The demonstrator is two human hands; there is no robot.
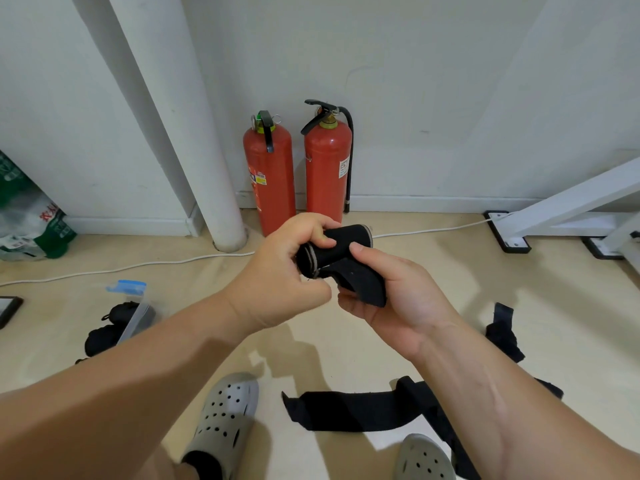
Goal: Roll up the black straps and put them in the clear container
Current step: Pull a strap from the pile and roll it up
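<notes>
At centre frame, my left hand (294, 268) pinches the rolled black strap (341, 249) so it can't uncoil, while my right hand (391, 299) grips its loose tail taut; the clear container (138, 315) sits lower left.

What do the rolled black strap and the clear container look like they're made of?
The rolled black strap looks like soft matte fabric, perhaps neoprene: it curls, with a pale edge. The clear container with blue lid looks like rigid glossy plastic: a see-through, straight-edged wall.
</notes>
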